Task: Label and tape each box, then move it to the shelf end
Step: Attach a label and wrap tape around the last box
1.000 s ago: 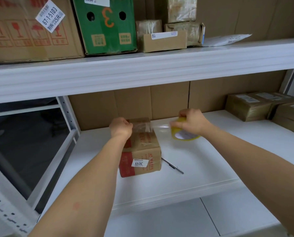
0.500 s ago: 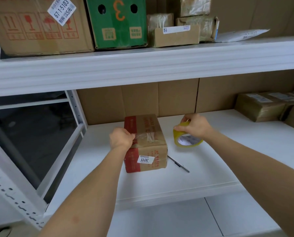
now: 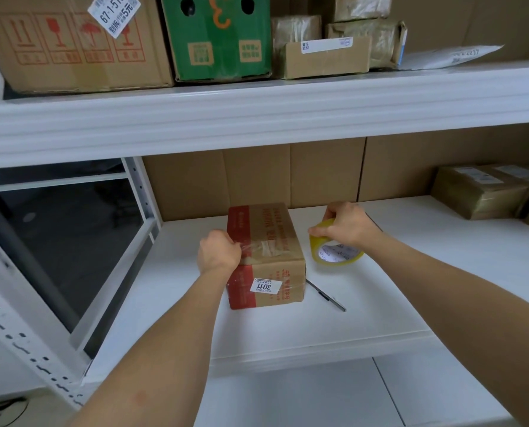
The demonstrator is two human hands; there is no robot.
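Labelled brown-red box (image 3: 264,241) — on shelf (image 3: 287,328)

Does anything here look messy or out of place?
Mostly tidy. The clear tape across the top of the small box looks wrinkled and bunched near the left hand. A pen-like tool lies loose on the shelf beside the box, below the tape roll the right hand grips.

Box (image 3: 269,241): matt brown cardboard with red printed bands, a glossy clear tape strip across its top.
Label (image 3: 265,286): white paper, smooth.
Tape roll (image 3: 337,254): shiny yellowish plastic film on a white paper core.
Shelf (image 3: 364,309): white painted board, smooth, a little glossy.
Wrapped parcels (image 3: 484,192): cardboard under glossy tape.
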